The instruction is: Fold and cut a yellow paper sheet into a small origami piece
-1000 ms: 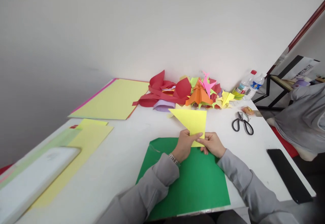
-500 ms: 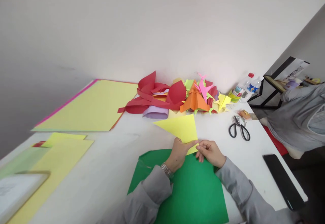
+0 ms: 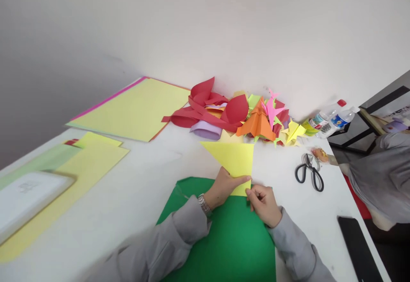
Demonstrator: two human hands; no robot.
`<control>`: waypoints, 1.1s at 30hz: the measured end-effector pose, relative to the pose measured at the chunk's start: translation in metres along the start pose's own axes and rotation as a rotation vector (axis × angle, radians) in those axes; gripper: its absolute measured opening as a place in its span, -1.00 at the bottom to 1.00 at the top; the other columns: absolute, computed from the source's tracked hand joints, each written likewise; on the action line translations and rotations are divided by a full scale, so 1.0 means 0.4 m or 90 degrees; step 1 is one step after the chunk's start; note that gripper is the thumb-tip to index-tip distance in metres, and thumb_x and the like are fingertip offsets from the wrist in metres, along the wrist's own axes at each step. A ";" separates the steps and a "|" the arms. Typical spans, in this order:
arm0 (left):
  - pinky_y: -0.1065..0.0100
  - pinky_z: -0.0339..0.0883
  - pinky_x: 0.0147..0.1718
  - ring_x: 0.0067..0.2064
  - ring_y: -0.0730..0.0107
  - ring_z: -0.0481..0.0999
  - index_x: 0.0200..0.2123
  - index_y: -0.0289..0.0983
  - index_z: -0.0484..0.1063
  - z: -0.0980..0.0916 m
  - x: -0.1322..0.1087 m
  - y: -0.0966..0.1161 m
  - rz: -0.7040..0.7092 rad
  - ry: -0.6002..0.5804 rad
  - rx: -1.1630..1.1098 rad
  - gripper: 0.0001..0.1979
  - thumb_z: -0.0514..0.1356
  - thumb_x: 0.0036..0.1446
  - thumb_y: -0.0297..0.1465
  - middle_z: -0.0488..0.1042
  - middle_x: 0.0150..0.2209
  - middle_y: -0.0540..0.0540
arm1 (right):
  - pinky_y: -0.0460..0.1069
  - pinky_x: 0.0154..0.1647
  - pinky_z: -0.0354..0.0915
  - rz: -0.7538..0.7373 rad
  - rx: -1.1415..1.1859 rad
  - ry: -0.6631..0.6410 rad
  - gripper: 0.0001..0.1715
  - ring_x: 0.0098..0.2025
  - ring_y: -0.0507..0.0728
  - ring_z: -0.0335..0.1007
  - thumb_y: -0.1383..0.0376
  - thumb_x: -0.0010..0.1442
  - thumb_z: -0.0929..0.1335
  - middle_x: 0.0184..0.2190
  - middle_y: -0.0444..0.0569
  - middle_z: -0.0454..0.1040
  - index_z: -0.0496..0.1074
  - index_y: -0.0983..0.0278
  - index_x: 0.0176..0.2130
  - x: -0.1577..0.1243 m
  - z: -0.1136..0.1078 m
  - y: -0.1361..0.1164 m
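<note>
A folded sheet of yellow paper (image 3: pixel 235 156) with a pointed left corner is held up between my hands. My left hand (image 3: pixel 224 187) grips it from the left, with the thumb lying across its lower part and the other fingers hidden behind. At its lower right corner, my right hand (image 3: pixel 264 204) pinches the edge between thumb and curled fingers. Beneath both hands lies a large green sheet (image 3: pixel 230 239) on the white table.
Behind the yellow paper sit red paper loops (image 3: pixel 205 107), an orange folded paper (image 3: pixel 259 122) and other folded shapes. Black-handled scissors (image 3: pixel 310 173), bottles (image 3: pixel 339 120) and a black flat object (image 3: pixel 358 248) are on the right. Large yellow sheets (image 3: pixel 134 109) lie left. Another person's sleeve (image 3: pixel 378 175) shows far right.
My right hand has slid down to the paper's lower right corner. The paper's right edge now stands more upright. The whole view has shifted and tilted a little.
</note>
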State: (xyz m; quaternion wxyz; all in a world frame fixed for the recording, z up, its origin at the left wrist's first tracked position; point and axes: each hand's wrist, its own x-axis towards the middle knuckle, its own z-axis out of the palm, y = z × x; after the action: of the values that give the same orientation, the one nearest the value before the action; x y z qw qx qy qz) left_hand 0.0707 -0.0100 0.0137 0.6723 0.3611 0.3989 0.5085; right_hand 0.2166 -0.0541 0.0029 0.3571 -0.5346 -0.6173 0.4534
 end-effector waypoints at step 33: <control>0.38 0.39 -0.50 -0.54 0.35 0.49 -0.55 -0.34 0.52 0.010 -0.033 0.005 -0.077 -0.224 0.189 -0.89 0.32 -0.14 -0.40 0.53 -0.57 -0.09 | -0.12 -0.71 -0.04 0.034 0.270 0.095 -0.67 -0.74 -0.08 0.01 0.06 0.03 0.42 -0.75 -0.25 0.27 0.41 0.28 -0.45 0.013 -0.029 -0.006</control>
State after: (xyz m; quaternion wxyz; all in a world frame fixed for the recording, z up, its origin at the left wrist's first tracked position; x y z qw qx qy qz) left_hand 0.0713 -0.0228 0.0193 0.7001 0.5145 0.3670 0.3324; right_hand 0.2256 -0.0470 0.0089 0.4941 -0.4957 -0.4656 0.5417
